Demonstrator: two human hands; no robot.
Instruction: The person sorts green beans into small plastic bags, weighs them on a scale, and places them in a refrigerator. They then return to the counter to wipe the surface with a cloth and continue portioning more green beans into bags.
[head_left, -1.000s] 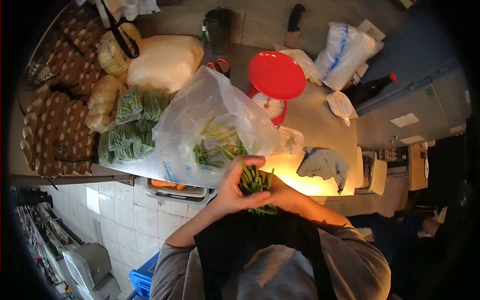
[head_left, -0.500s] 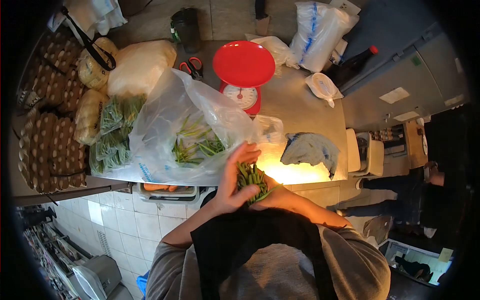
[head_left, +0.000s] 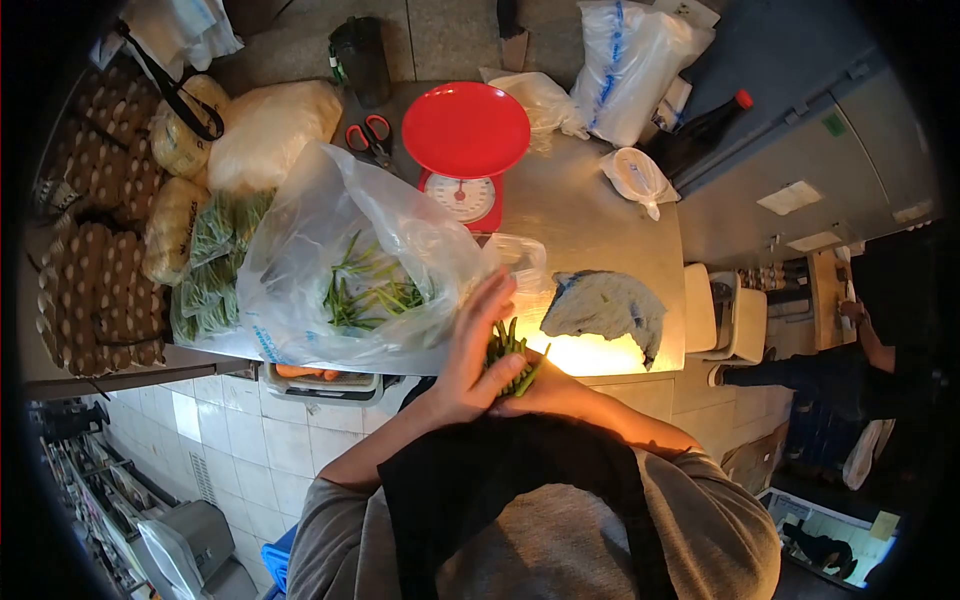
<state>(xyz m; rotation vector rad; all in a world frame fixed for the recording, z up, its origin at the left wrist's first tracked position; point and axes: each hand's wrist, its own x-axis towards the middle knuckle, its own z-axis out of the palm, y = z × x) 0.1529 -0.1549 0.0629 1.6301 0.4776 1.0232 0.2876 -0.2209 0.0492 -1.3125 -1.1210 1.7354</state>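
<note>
A bunch of green beans sits between my two hands, close to my body at the table's front edge. My right hand is closed round the bunch from the right and below, its fingers mostly hidden. Against the bunch's left side lies my left hand, fingers stretched out straight and thumb across the beans. Just left of my hands, a clear plastic bag lies with its mouth spread, and more green beans are inside it.
A red kitchen scale stands behind the bag, beside scissors. A grey cloth lies right of my hands. Bagged green vegetables and egg trays fill the left side. Another person stands at far right.
The bunch sits slightly lower and further right in my hands, and my left fingers are straighter. The view has shifted, so the table's things appear further left. The person at right has moved.
</note>
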